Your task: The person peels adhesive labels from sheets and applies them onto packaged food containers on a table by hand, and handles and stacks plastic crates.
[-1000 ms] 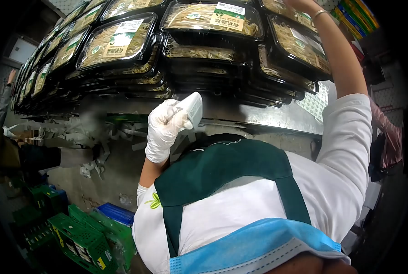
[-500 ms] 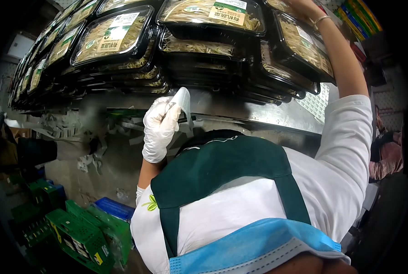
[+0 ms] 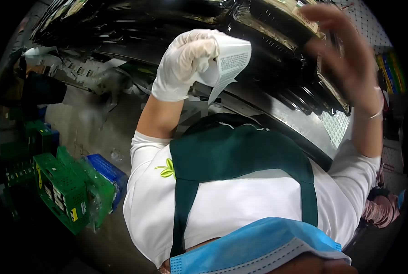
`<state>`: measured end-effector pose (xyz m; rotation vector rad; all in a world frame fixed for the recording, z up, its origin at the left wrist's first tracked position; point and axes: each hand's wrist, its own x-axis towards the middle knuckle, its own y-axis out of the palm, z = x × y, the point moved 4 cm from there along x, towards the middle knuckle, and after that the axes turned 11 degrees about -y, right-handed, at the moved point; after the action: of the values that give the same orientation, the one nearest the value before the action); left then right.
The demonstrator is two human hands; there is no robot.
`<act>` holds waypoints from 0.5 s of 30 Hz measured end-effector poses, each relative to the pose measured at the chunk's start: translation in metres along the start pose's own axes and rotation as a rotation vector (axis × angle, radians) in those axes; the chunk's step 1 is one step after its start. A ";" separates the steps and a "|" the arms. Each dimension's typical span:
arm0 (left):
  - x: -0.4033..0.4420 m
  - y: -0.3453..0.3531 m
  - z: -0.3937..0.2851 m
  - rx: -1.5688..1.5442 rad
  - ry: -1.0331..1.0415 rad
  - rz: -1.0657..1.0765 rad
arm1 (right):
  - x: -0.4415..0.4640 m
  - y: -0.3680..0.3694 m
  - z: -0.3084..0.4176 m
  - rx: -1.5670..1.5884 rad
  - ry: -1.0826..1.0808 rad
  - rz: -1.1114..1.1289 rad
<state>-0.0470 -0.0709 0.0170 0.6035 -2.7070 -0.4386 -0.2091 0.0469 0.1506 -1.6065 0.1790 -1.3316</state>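
- Metal worktop (image 3: 300, 125) is crossing the upper part of a room with grey floor (image 3: 85, 137), and its near edge runs close to the person's belly.
- White label strip (image 3: 233, 57), with small printed text, is in the air by this near edge; it is folded over, and one pointed end hangs down.
- Left hand (image 3: 179, 64), in a white glove, is holding the label strip; its fingers are clenched around it.
- Black packs (image 3: 265, 27) are stacked on the worktop along its near edge, up to near its right end; some show pale sprouts under the clear lids.
- Right hand (image 3: 345, 55), bare, is raised by the packs near the right end; its fingers are bent but released, with the thumb apart. It is blurred, so I cannot tell if it touches a pack.
- Bracelet (image 3: 377, 109) is around the right wrist.
- Pale green mesh (image 3: 335, 125) lies at the right end of the worktop.
- Dark green apron (image 3: 245, 153) covers the chest over a white shirt (image 3: 240, 201), and blue mask (image 3: 258, 239) is below in the view.
- On the left side, green crates (image 3: 62, 192) and a blue crate (image 3: 107, 173) are on the floor.
- At the right, pink sleeve (image 3: 381, 211) of another person is visible, well apart from the packs.
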 end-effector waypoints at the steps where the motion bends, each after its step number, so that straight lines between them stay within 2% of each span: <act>1: 0.003 -0.009 0.007 -0.069 -0.002 0.036 | -0.001 0.024 0.015 0.046 -0.089 -0.013; 2: 0.000 0.001 0.004 -0.154 0.004 -0.100 | -0.003 0.047 0.030 0.092 -0.179 -0.022; 3: -0.004 0.008 -0.001 -0.240 0.013 -0.238 | -0.006 0.061 0.032 0.122 -0.159 -0.030; 6: -0.011 -0.017 0.009 -0.237 -0.102 0.078 | -0.013 0.089 0.034 0.292 0.006 -0.053; 8: -0.015 -0.026 0.013 -0.208 -0.122 0.083 | -0.014 0.099 0.033 0.304 0.051 -0.066; 10: -0.025 -0.029 0.011 -0.084 -0.152 -0.016 | -0.013 0.102 0.033 0.291 0.188 -0.062; 11: -0.026 -0.029 0.013 -0.087 -0.154 -0.010 | -0.006 0.097 0.041 0.157 0.054 -0.079; 13: -0.027 -0.030 0.017 -0.203 -0.135 -0.072 | -0.002 0.108 0.049 0.076 -0.034 -0.050; 14: -0.031 -0.032 0.010 -0.144 -0.161 0.089 | -0.004 0.116 0.052 0.121 0.002 -0.015; 15: -0.032 -0.033 0.005 -0.144 -0.166 0.100 | -0.006 0.120 0.050 0.152 0.053 -0.046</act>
<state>-0.0099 -0.0838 -0.0077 0.4062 -2.8141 -0.6782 -0.1165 0.0212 0.0629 -1.4565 0.0714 -1.3904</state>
